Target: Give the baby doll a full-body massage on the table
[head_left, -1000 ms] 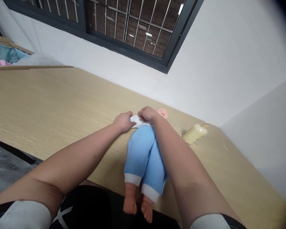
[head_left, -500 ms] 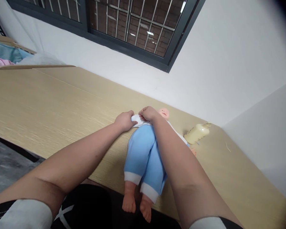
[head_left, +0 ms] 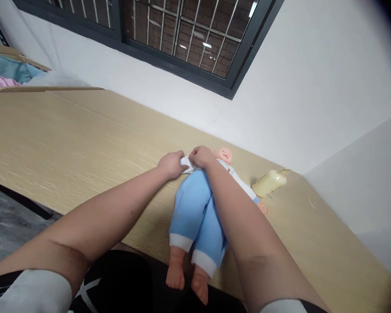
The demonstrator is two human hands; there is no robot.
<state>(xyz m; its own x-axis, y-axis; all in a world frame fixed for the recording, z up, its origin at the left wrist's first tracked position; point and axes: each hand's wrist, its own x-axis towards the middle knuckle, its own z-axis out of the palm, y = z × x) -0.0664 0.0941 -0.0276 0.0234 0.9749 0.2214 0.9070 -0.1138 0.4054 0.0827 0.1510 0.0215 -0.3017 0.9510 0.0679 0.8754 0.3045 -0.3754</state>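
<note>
A baby doll (head_left: 224,154) lies on its back on the wooden table, its feet past the front edge. It wears blue trousers (head_left: 193,208) with white cuffs and a white shirt (head_left: 239,177). My left hand (head_left: 172,165) is closed on the end of the shirt's sleeve (head_left: 188,165), at the doll's arm on the left. Beside it, my right hand (head_left: 202,156) has its fingers bent and pinched at the same sleeve, nearer the shoulder. My right forearm crosses over the doll's body and hides part of it. The doll's hand inside the left sleeve is hidden.
A baby bottle (head_left: 270,182) with pale yellow contents lies to the right of the doll. An open cardboard box (head_left: 52,89) with blue and pink cloth stands at the far left. Behind the table (head_left: 84,143) are a white wall and a barred window (head_left: 189,39).
My right hand and forearm have shifted slightly left, so more of the shirt's front shows. My left hand keeps its hold on the sleeve.
</note>
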